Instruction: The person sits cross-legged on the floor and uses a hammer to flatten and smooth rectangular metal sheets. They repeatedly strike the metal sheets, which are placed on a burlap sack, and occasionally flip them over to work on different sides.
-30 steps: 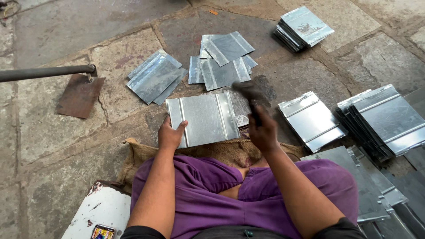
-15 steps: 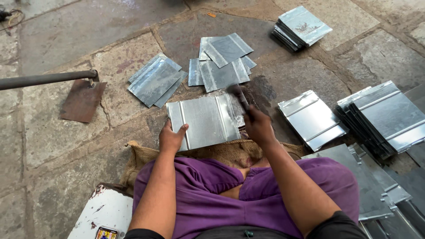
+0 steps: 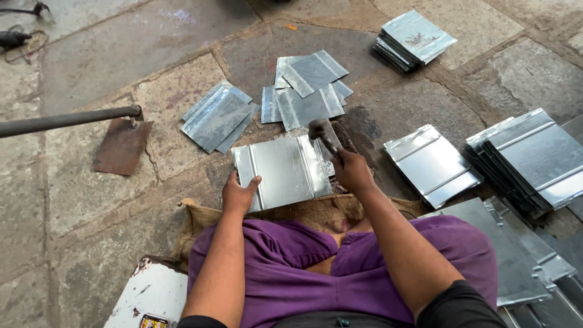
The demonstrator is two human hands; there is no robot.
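A shiny folded metal sheet (image 3: 280, 172) lies flat on the stone floor in front of my knees. My left hand (image 3: 238, 193) presses on its near left corner, thumb on top. My right hand (image 3: 351, 172) grips the handle of a hammer (image 3: 322, 132), whose dark head hovers over the sheet's far right edge. My legs in purple cloth (image 3: 316, 267) rest on a piece of brown sacking (image 3: 303, 214) below the sheet.
Stacks of similar metal sheets lie at the left (image 3: 217, 116), behind (image 3: 306, 91), far right back (image 3: 414, 39) and right (image 3: 432, 164), (image 3: 528, 155). A rusty plate on a long iron bar (image 3: 121, 144) lies at the left. A white object (image 3: 150, 294) sits by my left leg.
The hammer head has lifted and swung a little between frames above the sheet's right edge. My left hand has stayed on the near left corner.
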